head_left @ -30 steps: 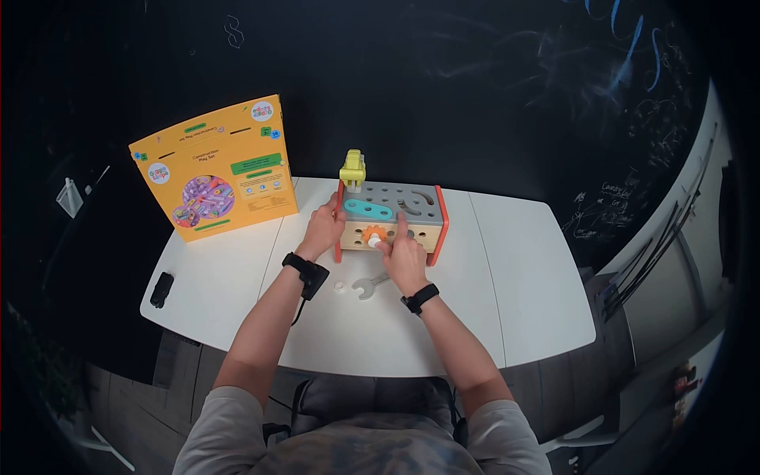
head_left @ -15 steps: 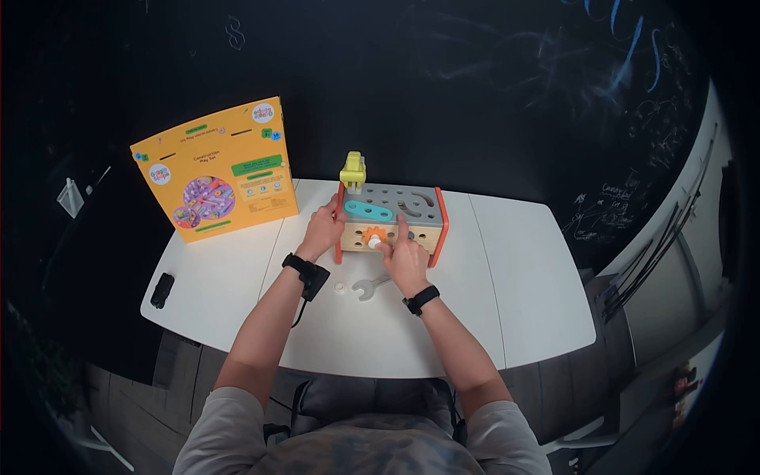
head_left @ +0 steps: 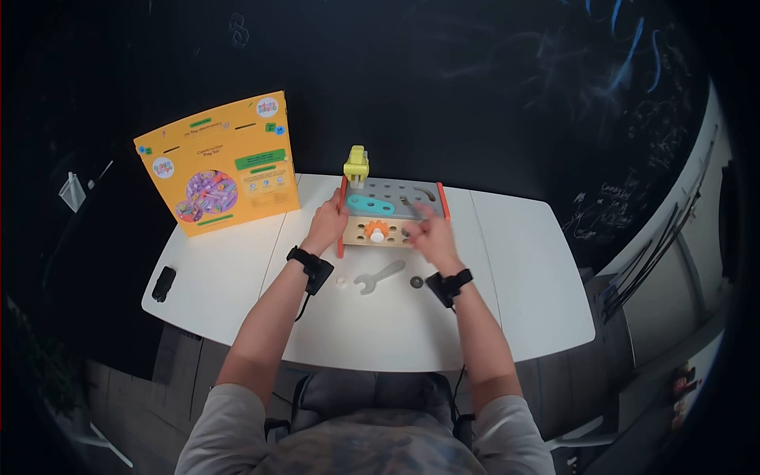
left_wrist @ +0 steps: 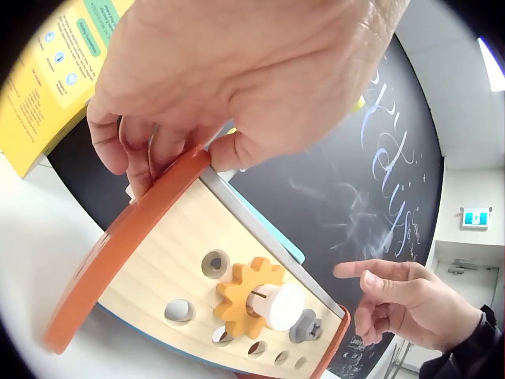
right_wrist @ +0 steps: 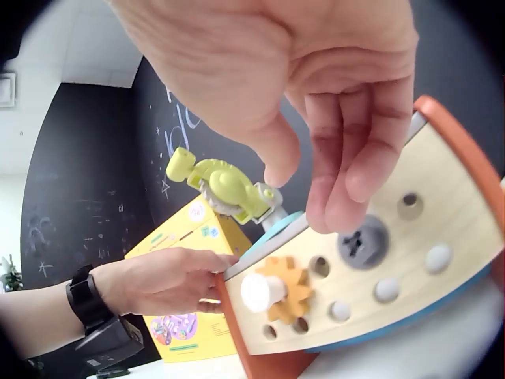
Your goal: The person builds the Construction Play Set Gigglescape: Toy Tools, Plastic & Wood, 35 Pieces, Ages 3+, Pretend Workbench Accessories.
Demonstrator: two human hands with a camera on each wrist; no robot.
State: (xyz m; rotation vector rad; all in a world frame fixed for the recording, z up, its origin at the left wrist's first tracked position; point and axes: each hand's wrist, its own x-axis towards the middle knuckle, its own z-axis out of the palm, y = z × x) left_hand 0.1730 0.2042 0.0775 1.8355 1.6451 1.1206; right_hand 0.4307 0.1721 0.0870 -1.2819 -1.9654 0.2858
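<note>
My left hand (head_left: 324,226) grips the top of the red side panel (left_wrist: 118,245) of a toy workbench (head_left: 388,188). On its wooden front is an orange gear (left_wrist: 241,296) with a white bolt (left_wrist: 282,306) through it. Right of the gear, a grey bolt (right_wrist: 364,242) fills another hole. My right hand (head_left: 431,237) hovers at the front's right part, fingers loosely bent and holding nothing; its fingertips are close to the grey bolt in the right wrist view. A teal strip (head_left: 370,205) lies on the grey top, and a yellow-green toy tool (head_left: 357,162) stands at the back left corner.
On the white table (head_left: 538,269) before the workbench lie a grey toy wrench (head_left: 380,277), a dark grey nut (head_left: 417,282) and a small white piece (head_left: 340,282). A yellow box (head_left: 222,166) stands at the left, with a black object (head_left: 164,283) nearer the edge. Behind is a blackboard (head_left: 475,103).
My right hand has pulled away from the gear and shifted right, uncovering the whole wrench and the dark grey nut. My left hand keeps its grip on the side panel.
</note>
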